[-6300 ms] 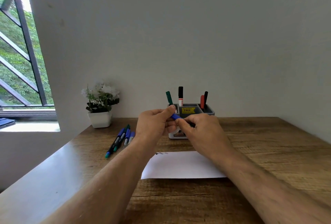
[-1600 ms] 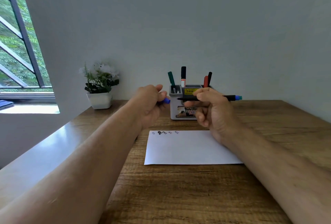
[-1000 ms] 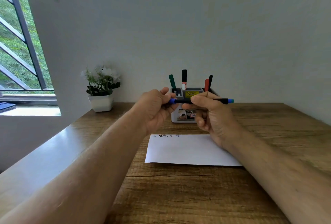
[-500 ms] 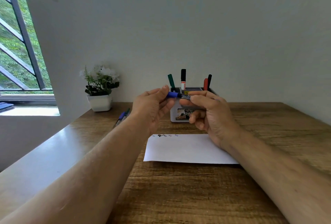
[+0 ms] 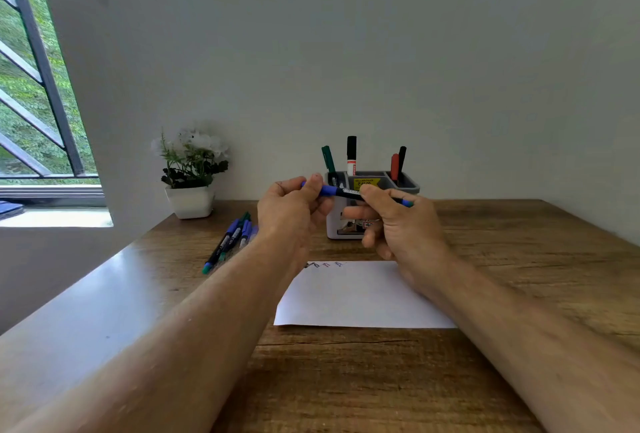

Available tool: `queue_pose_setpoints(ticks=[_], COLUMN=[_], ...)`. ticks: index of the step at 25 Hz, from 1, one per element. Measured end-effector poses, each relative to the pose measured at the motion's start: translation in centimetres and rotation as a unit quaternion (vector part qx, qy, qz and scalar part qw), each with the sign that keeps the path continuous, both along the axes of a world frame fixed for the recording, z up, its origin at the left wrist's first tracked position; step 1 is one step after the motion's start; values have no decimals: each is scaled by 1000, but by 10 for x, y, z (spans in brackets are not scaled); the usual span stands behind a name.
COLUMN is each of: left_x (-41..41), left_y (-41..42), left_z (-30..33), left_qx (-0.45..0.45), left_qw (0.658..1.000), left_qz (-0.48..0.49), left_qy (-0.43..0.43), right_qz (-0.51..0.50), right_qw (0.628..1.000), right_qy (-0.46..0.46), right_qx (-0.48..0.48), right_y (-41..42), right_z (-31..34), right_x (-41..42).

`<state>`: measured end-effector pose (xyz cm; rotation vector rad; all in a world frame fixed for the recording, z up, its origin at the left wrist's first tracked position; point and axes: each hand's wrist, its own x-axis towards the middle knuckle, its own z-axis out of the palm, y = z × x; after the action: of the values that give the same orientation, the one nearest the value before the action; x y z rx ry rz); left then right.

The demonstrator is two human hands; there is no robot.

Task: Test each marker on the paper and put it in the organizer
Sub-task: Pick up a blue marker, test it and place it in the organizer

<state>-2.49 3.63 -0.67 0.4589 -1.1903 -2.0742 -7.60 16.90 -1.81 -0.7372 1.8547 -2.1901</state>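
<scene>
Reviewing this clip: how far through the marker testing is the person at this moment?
Partway. Done: four markers stand in the organizer, and a few test marks sit at the paper's top edge. In hand: the left hand and right hand both grip a blue marker level in front of the organizer, above the paper. Left: that marker, plus several loose markers on the table.

Table (image 5: 519, 259): wood-grain, semi-gloss, glare at 9 o'clock. Paper (image 5: 360, 297): matt white. Organizer (image 5: 408, 186): smooth grey plastic. Plant pot (image 5: 190, 202): glossy white.
</scene>
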Motion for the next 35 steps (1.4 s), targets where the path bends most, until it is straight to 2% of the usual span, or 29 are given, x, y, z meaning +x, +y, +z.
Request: queue_pose_setpoints(ticks=[7, 10, 14, 18, 21, 24, 28, 31, 35], left_x=[1, 4, 8, -1, -18, -37, -54, -63, -64], left_y=[15, 9, -6, -8, -10, -17, -22, -29, -26], left_z=[7, 15, 23, 34, 41, 42, 36, 29, 25], left_qx=[-28, -92, -244, -369, -436, -497, -526, -554, -586], left_qw=[1000, 992, 946, 890, 861, 836, 821, 795, 758], left_qz=[-5, 49, 173, 243, 250, 233, 198, 182, 190], left_qy=[5, 67, 126, 112, 78, 9, -100, -166, -214], right_qz=[17, 13, 22, 47, 58, 60, 64, 75, 77], right_qw=[999, 997, 992, 985, 983, 982, 980, 980, 980], right_qy=[5, -10, -30, -21, -7, -1, 3, 13, 17], right_qx=[42, 71, 123, 167, 173, 178, 186, 182, 182], right_y=[1, -1, -1, -2, -2, -4, -6, -6, -6], right_z=[0, 1, -2, -2, -2, -3, -4, -5, -5], right_x=[0, 5, 6, 7, 6, 4, 2, 1, 1])
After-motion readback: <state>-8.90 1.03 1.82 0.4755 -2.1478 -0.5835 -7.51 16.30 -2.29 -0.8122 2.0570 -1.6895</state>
